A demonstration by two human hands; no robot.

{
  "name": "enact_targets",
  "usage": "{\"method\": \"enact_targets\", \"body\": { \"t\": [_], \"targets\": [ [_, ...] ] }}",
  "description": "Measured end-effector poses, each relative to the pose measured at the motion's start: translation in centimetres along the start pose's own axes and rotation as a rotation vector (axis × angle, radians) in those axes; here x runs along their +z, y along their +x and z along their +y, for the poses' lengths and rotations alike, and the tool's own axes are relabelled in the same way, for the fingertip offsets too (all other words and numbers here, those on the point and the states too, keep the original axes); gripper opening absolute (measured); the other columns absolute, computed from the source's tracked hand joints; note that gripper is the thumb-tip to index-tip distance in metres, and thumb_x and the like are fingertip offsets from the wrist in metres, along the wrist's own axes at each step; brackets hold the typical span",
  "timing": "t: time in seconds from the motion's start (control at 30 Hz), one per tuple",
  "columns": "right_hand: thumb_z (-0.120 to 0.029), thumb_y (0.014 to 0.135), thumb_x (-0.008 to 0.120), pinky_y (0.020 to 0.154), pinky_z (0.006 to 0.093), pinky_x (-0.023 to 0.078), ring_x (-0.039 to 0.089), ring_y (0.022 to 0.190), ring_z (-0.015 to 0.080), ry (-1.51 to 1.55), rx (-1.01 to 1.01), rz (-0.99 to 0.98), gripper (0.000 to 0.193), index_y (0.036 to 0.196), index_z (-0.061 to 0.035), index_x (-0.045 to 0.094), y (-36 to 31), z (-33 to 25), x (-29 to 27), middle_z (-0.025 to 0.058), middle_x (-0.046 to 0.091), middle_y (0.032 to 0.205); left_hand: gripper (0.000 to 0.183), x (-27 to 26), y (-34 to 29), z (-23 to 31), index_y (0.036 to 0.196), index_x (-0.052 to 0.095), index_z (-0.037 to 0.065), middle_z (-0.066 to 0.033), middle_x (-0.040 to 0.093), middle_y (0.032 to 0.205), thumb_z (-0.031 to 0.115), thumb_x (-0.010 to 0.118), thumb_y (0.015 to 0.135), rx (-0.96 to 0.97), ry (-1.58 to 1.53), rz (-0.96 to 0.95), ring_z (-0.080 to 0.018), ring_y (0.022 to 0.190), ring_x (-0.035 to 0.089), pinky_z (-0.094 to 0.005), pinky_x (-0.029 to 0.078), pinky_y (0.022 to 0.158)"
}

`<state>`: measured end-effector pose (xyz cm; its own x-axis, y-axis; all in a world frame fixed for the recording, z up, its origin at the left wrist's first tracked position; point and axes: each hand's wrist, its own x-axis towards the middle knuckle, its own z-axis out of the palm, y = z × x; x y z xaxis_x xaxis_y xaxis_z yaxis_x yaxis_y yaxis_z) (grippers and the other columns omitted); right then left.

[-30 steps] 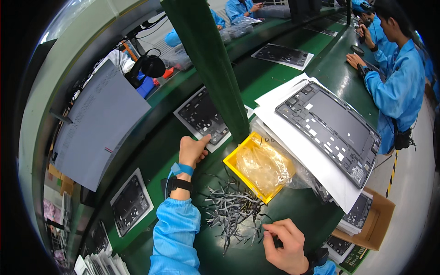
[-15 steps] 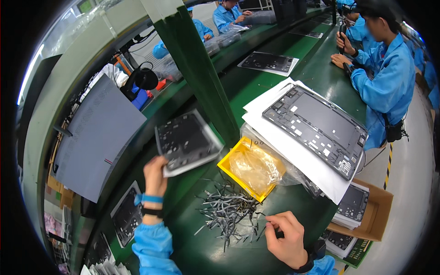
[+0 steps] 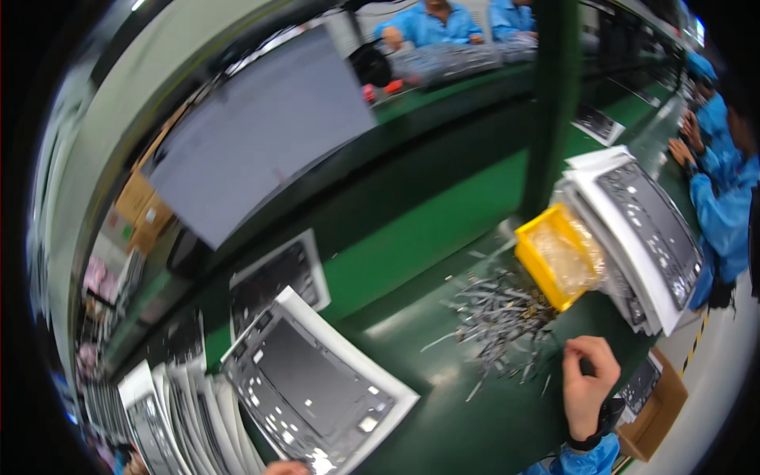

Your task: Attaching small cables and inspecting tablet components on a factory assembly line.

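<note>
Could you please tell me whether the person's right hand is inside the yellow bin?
No, the right hand is outside the yellow bin, with green tabletop visible between them.

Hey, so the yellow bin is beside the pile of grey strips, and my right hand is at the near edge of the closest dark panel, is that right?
Not quite: the head view shows your left hand, not your right, at the near edge of the closest dark panel. The yellow bin is indeed beside the pile of grey strips.
</note>
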<state>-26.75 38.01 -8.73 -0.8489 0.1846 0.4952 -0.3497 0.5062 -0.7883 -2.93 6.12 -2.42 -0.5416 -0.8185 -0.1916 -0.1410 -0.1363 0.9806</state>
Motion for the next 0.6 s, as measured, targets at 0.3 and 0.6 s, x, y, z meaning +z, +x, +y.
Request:
{"method": "enact_targets", "body": {
  "t": [0.3,0.6],
  "targets": [
    [0.014,0.089,0.066,0.077,0.0219,0.053,0.066,0.086,0.0131,0.35,0.137,-0.276,0.015,0.102,0.0099,0.071,-1.9,-7.1,2.4,0.0116,0.068,0.104,0.042,-1.0,-8.0,-5.1,0.134,0.066,-0.002,-0.0076,0.071,0.117,-0.003,0.072,0.092,-0.298,-0.049,-0.474,-0.0092,0.096,0.066,-0.0225,0.052,0.082],
    [0.015,0.082,0.074,0.08,0.0296,0.056,0.069,0.088,0.0187,0.595,0.066,-1.033,0.019,0.099,0.009,0.075,-3.5,-16.1,6.5,0.0167,0.073,0.099,0.052,-1.7,-4.3,-3.4,0.143,0.055,0.005,-0.0201,0.059,0.144,0.024,0.067,0.097,0.324,0.431,-1.304,-0.0362,0.14,0.049,-0.0413,0.044,0.113]
  ]
}}
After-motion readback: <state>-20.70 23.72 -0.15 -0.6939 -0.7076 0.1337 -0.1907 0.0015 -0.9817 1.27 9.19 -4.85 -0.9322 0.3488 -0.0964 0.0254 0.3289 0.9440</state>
